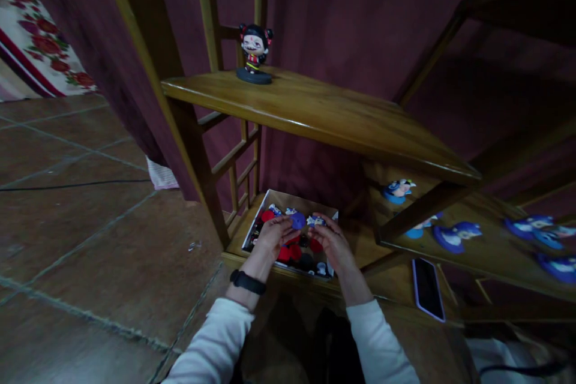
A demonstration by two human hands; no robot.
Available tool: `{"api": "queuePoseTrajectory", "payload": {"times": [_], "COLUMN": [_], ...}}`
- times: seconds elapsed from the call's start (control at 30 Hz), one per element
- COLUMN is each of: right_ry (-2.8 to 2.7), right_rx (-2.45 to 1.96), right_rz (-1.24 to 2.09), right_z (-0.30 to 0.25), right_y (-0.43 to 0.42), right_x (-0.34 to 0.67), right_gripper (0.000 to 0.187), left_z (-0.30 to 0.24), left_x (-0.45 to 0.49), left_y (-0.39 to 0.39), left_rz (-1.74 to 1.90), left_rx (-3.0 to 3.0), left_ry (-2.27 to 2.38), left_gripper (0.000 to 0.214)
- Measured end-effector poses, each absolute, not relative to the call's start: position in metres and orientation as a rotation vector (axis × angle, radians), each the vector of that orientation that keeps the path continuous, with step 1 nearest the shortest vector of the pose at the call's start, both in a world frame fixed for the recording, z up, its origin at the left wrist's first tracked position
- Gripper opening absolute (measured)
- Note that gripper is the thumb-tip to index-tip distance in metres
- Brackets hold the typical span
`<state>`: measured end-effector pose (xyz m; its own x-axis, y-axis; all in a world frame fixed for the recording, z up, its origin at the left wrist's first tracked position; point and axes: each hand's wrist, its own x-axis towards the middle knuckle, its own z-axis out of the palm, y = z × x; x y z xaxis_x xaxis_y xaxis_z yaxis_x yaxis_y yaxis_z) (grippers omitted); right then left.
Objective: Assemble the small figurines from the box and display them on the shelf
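Note:
Both hands are over an open cardboard box (303,197) on the lower shelf. My left hand (275,236) is closed, fingers pinching a round purple-blue base (297,220) at its edge. My right hand (331,239) grips a small white-and-blue figurine (315,221) between thumb and fingers, a little apart from the base. Inside the box lie several small figurines and bases, among them red bases (294,251) and a small white figurine (321,268) near the front edge. The palms hide part of the contents.
A black-haired figurine (254,51) stands on the upper wooden shelf (315,108), which juts out above the box. Several blue-based figurines (456,236) sit on the shelf to the right. A phone (428,289) lies below them. A thin cable (76,185) crosses the tiled floor at left.

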<state>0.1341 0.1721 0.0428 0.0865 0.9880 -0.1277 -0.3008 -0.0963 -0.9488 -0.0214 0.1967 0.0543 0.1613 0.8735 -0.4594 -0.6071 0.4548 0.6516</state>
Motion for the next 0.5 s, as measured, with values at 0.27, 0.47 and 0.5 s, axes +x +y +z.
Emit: {"api": "queuePoseTrajectory", "payload": {"times": [0.27,0.47,0.5], "right_ry": [-1.263,-1.365,-1.375], "right_rx": [-1.346,-1.382,-1.382], "right_rz": [1.064,1.02,1.024], "right_z": [0.033,0.029,0.03], "right_y": [0.175,0.174,0.174], "right_x": [0.141,0.148,0.148], "right_gripper": [0.039,0.04,0.04], "left_z": [0.049,0.048,0.048], "left_x": [-0.004,-0.005,-0.006], "left_y": [0.192,0.192,0.191], "left_rz": [1.095,1.075,1.079], "left_rx": [0.443,0.48,0.492], "left_ry": [0.895,0.917,0.922], "left_gripper": [0.013,0.02,0.02]}}
